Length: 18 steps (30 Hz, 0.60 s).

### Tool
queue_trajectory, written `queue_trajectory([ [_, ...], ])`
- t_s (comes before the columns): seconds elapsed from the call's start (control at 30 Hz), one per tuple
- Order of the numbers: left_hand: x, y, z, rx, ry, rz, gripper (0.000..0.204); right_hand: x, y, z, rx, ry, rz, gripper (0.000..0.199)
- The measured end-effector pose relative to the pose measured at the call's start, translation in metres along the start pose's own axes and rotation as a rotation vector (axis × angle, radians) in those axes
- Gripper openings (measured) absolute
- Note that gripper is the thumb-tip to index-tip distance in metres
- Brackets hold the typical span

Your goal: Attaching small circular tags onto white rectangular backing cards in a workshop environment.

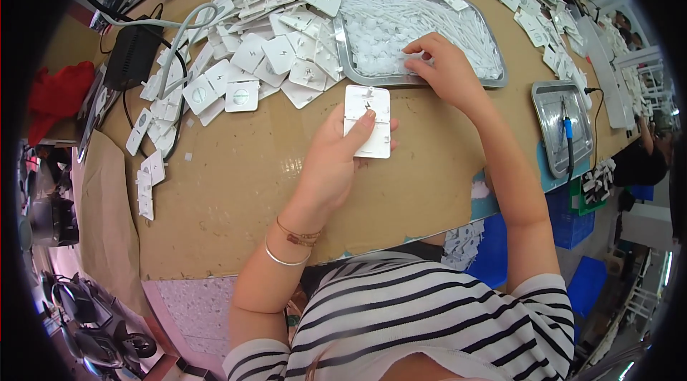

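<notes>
I see a white panel (378, 143) with a small dark lightning mark, more white panels (250, 53) in the pile, some with greyish circles, and milky-white small parts (451, 20) in a silvery tray (342, 41). The tabletop (243, 188) is cardboard brown; the person's shirt (429, 309), white with black stripes. A tool handle (567, 128) shows bright blue, a cloth (61, 98) red.

Parts tray (386, 81) on the table (272, 188) between panel pile (250, 53) at left and tool tray (554, 127) at right.
</notes>
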State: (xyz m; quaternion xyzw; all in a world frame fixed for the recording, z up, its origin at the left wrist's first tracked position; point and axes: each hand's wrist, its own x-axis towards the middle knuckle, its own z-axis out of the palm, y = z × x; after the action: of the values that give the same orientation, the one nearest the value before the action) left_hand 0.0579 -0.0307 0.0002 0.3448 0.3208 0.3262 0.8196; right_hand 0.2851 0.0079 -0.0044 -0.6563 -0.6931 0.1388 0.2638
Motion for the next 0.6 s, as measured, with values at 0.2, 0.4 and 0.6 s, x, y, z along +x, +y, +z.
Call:
queue_trajectory([
  [0.2,0.0,0.001,-0.001,0.009,0.015,-0.006,0.034,0.019,0.01,0.008,0.038,-0.04,0.035,0.02],
  [0.4,0.001,0.0,0.005,-0.026,0.04,0.026,0.034,0.016,0.008,-0.002,0.453,0.053,0.256,0.017],
  [0.6,0.002,-0.002,0.002,0.013,0.021,0.016,0.032,0.019,0.008,0.007,-0.02,-0.027,-0.031,0.017],
])
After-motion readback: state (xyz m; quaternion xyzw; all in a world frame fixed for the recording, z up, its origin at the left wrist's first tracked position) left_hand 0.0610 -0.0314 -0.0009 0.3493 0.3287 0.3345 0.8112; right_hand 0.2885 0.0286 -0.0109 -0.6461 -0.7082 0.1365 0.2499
